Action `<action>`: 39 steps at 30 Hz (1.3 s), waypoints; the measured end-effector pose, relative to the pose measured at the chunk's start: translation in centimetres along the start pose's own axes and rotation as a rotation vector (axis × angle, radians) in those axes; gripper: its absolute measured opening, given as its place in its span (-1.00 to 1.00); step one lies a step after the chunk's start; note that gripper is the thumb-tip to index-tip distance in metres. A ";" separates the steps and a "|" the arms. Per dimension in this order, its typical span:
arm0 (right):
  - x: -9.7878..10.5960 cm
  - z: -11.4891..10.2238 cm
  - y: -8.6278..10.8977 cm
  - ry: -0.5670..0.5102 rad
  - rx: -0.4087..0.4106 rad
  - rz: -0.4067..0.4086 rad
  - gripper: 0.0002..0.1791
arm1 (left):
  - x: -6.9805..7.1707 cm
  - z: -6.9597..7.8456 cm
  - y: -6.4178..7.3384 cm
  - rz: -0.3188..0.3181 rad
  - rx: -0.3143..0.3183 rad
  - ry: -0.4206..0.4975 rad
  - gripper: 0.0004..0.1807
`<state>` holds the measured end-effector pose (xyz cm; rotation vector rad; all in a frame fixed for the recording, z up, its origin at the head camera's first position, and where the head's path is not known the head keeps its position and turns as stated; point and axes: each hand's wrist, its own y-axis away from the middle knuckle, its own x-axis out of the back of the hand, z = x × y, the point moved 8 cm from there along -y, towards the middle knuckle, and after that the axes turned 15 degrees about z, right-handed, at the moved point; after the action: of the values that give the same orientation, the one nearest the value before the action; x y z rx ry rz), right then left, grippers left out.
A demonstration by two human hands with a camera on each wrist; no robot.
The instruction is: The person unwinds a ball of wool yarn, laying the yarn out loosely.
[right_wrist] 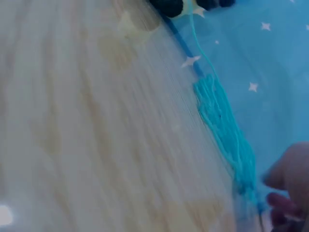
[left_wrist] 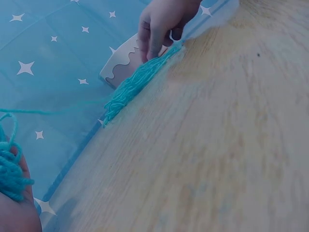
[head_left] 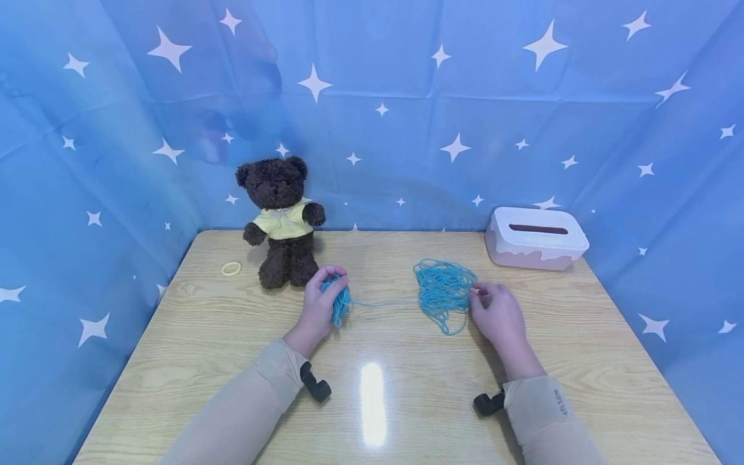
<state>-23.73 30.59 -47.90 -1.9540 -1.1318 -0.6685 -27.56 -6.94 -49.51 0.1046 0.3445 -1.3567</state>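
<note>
A: Taking twelve o'clock as straight ahead across the table [head_left: 581, 342], where is the blue yarn [head_left: 436, 281]?

B: In two lots. The left hand [head_left: 320, 300] curls round a bundle [head_left: 340, 310], and a loose pile [head_left: 447, 297] lies at that bundle's three o'clock, with one thin strand [head_left: 383, 303] joining them.

A: Why keep them apart?

B: Probably so the strand runs without snagging. The left hand's grip presumably stops the bundle springing open.

A: And the right hand [head_left: 501, 316]?

B: Its fingertips are at the pile's three o'clock edge, perhaps to steady or loosen it. I can't tell whether they pinch a loop or merely touch.

A: The teddy bear [head_left: 278, 223]?

B: At the bundle's eleven o'clock; the tissue box [head_left: 535, 248] is at the pile's two. Both sit towards the back, perhaps to leave working room.
</note>
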 end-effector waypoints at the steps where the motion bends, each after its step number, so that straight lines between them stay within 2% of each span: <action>1: 0.2 -0.3 0.0 -0.010 -0.002 0.028 -0.62 | 0.0 0.0 0.0 -0.001 0.000 -0.002 -0.81; 5: 0.6 -2.4 0.3 -0.083 0.031 0.134 -0.67 | 0.0 0.0 0.0 -0.004 0.000 -0.004 -0.87; 8: 0.1 -4.6 0.8 -0.168 0.109 0.158 -0.71 | -0.1 -0.1 0.0 -0.015 0.001 0.009 -0.95; 12: -1.4 -7.8 1.8 -0.271 0.208 0.092 -0.72 | -0.1 -0.2 0.0 -0.027 0.005 0.028 -0.95; 17: -3.9 -11.4 3.4 -0.333 0.283 -0.046 -0.65 | -0.2 -0.3 0.0 -0.031 0.004 0.030 -0.79; 22: -6.0 -14.6 4.6 -0.365 0.307 -0.178 -0.52 | 0.0 -0.3 -0.2 -0.018 -0.005 0.018 -0.85; 28: -8.2 -17.6 6.2 -0.375 0.331 -0.319 -0.42 | -0.1 -0.3 -0.1 -0.031 0.003 0.029 -0.93; 33: -9.4 -19.0 7.0 -0.365 0.363 -0.344 -0.47 | 0.0 -0.3 -0.1 -0.026 0.001 0.041 -0.94; 39: -9.2 -19.4 7.1 -0.348 0.415 -0.263 -0.69 | -0.1 -0.1 -0.1 -0.024 -0.012 0.037 -0.92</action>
<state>-22.99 8.11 -46.20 -1.6123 -1.6156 -0.1954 -27.73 -6.86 -49.60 0.1161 0.3856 -1.3774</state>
